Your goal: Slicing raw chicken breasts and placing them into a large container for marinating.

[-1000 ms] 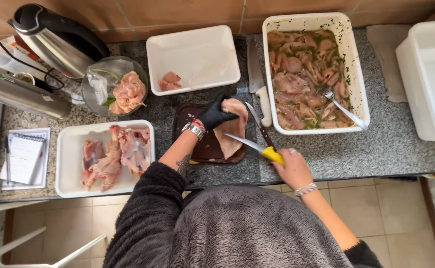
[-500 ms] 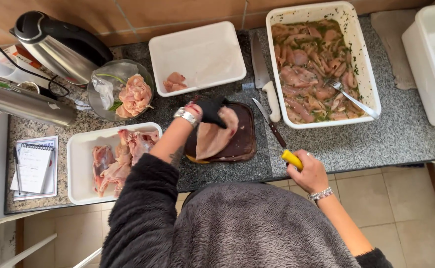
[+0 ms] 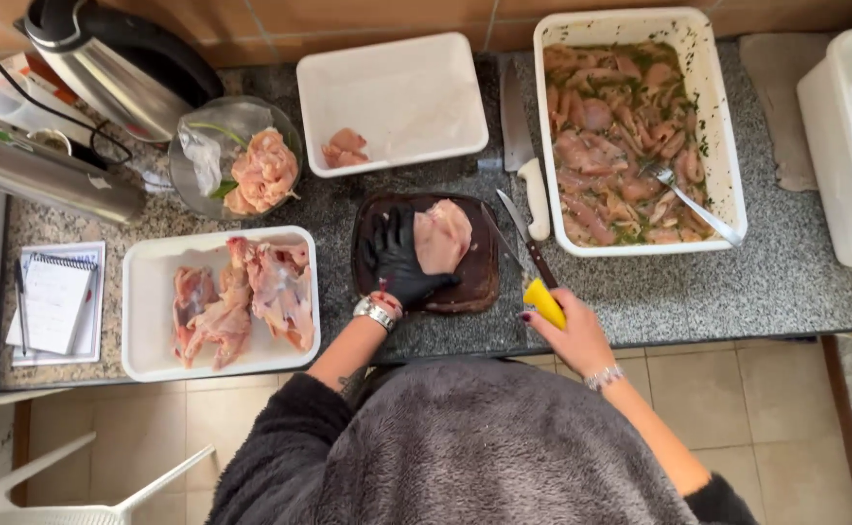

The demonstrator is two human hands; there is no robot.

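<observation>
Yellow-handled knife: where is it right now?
Head view, centre-right: the yellow-handled knife is in the right hand at the counter's front edge, just right of the dark cutting board, blade hidden.

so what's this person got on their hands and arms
The left hand wears a black glove, with a silver metal watch and a red band at the wrist. The right hand is bare, with dark nail polish and a beaded silver bracelet. Both arms have fuzzy dark grey sleeves, pushed up.
</observation>
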